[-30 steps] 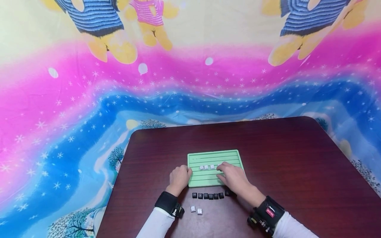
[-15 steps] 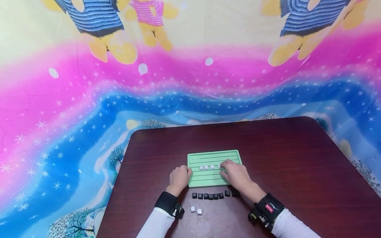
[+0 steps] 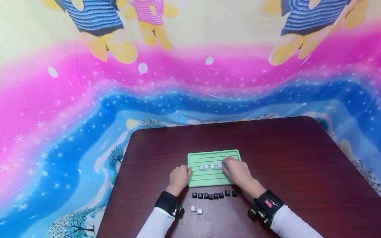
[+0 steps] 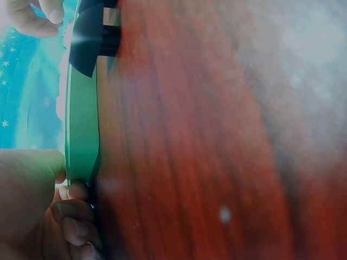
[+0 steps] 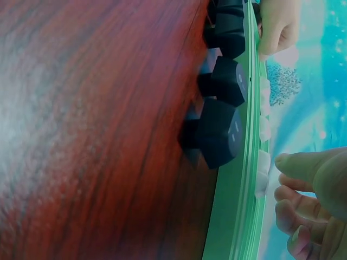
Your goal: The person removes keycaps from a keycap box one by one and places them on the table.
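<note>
White keys (image 3: 212, 167) lie on a green tray (image 3: 208, 181).
Left hand (image 3: 179, 177) pinches its nine-o'clock edge; right hand (image 3: 238, 172), fingers loosely bent, is at the row's three-o'clock end, hold unclear; black keys (image 3: 211, 196) sit at six.

Black keys (image 5: 219, 132) lined up on brown table (image 5: 103, 135), alongside green tray (image 5: 223, 222). White keys (image 5: 262, 173) on tray. Right hand (image 5: 314, 200) just beside, fingers bent. Left hand (image 5: 280, 24) touching tray, far end.
</note>
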The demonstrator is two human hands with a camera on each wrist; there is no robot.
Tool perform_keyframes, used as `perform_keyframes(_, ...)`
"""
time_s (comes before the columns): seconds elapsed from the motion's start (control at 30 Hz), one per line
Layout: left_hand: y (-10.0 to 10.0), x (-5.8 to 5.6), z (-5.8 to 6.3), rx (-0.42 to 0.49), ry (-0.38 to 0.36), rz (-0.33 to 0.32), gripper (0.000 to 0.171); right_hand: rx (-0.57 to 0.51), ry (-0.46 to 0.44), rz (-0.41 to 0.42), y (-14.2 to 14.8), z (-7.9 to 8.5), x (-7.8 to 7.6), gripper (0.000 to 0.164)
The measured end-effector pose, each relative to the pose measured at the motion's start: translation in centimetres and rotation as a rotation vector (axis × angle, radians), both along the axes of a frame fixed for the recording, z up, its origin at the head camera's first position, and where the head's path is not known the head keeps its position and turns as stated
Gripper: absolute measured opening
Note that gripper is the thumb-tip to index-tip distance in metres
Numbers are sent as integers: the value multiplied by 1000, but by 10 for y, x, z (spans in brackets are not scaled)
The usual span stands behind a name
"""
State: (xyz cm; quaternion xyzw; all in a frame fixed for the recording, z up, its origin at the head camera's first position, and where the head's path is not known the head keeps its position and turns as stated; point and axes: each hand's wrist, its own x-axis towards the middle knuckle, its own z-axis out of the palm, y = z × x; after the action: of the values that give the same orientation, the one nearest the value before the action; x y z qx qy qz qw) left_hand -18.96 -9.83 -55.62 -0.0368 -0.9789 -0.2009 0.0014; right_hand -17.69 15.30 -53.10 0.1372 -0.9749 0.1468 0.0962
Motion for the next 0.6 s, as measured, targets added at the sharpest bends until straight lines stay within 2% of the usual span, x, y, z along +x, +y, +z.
perform_keyframes(0.6,0,-1,-1,-7,-20,8,46,7,-70,-28,3,-4,-6,18)
